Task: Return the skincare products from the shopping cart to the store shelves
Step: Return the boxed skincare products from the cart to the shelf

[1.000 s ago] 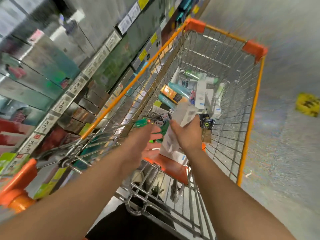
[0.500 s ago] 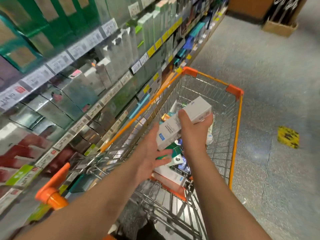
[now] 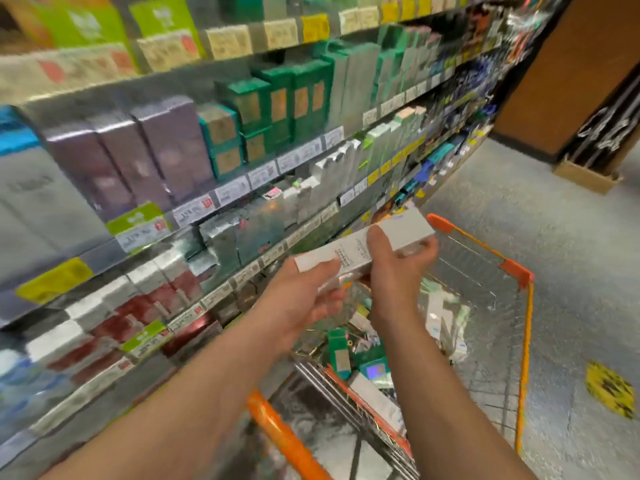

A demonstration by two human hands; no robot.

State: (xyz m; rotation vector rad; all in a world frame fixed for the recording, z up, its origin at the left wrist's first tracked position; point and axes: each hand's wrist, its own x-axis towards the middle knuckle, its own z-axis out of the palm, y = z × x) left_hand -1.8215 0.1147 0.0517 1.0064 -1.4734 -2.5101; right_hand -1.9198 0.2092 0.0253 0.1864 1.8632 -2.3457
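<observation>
A long white product box (image 3: 401,233) is held level above the shopping cart (image 3: 523,344), between both my hands. My right hand (image 3: 391,268) grips its right half, thumb on top and fingers curled underneath. My left hand (image 3: 304,299) holds the left end, thumb on the near face and fingers below. Inside the cart lie several more skincare boxes (image 3: 349,355), green and white. The store shelves (image 3: 242,188) rise on the left, packed with purple, green, silver and red boxes.
Price tags line each shelf edge. The cart's orange handle (image 3: 277,431) is low in the middle. On the right is grey floor with a yellow sticker (image 3: 609,386). A cardboard box (image 3: 585,174) and a brown wall stand at the far right.
The white box has risen from inside the cart to above its rim. My left hand has taken hold of its left end. The view has swung up towards the shelves.
</observation>
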